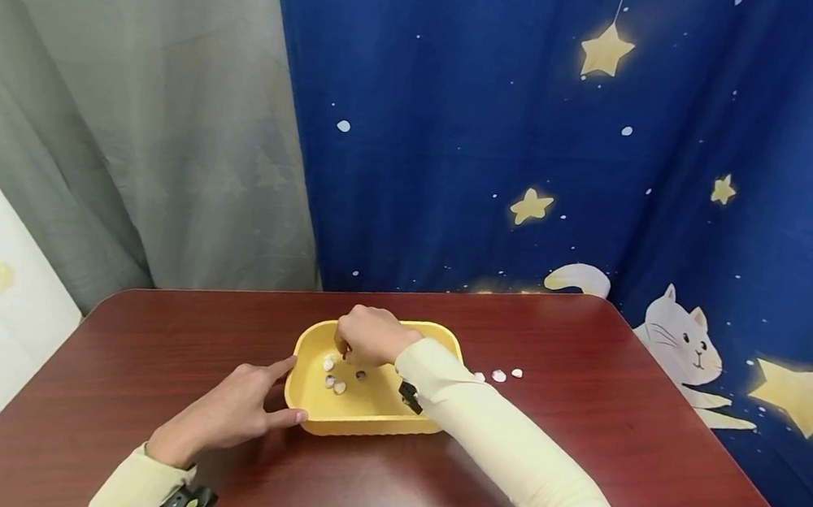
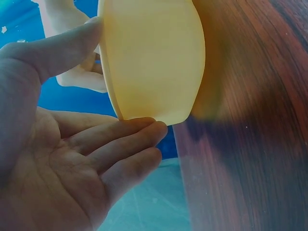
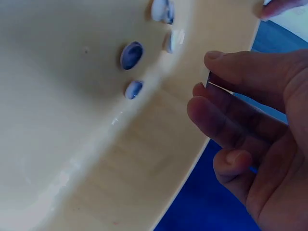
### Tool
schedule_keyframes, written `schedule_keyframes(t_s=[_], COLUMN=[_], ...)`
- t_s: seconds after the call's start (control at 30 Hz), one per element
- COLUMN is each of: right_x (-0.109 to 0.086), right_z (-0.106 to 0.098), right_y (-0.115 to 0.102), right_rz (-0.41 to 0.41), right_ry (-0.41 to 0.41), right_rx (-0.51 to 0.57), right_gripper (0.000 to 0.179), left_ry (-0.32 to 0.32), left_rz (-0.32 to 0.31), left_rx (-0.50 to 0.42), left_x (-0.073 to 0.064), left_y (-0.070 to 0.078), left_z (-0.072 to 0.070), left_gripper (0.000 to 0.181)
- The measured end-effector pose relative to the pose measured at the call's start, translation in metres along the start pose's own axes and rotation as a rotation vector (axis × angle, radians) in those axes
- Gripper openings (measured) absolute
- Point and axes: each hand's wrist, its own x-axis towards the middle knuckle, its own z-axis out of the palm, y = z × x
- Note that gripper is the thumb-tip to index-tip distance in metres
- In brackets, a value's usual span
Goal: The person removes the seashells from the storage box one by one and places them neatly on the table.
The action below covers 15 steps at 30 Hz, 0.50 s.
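A yellow plastic tub (image 1: 368, 425) stands on the table. My left hand (image 1: 233, 412) touches its left end, fingers fairly straight along the outside and thumb at the near corner; the left wrist view shows the same hand (image 2: 72, 159) against the tub wall (image 2: 154, 62). Inside the tub, over its left part, is my right hand (image 1: 372, 336). Up close, that hand (image 3: 250, 110) pinches a small pale shell (image 3: 207, 80), seen edge-on, between thumb and fingers. Several small shells (image 1: 340, 387) lie on the tub floor, among them a purple-lined one (image 3: 131, 55).
To the right of the tub, small white shells (image 1: 499, 375) lie on the dark red-brown table (image 1: 621, 470), partly behind the right sleeve (image 1: 507, 434). A blue star-patterned curtain (image 1: 448, 127) and a grey curtain (image 1: 191, 118) hang behind the table.
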Motion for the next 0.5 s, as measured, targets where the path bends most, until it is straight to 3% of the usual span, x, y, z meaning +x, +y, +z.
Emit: schedule_keyframes(t_s=[0.5], right_x=[-0.045], right_z=[-0.031], right_y=[0.015], right_rz=[-0.043], right_ry=[0.052], right_rx=[0.030], right_gripper=[0.009], left_ry=[-0.009], left_rz=[-0.005], left_rx=[0.003], left_x=[0.001], left_y=[0.002], left_z=[-0.001], left_gripper=[0.081])
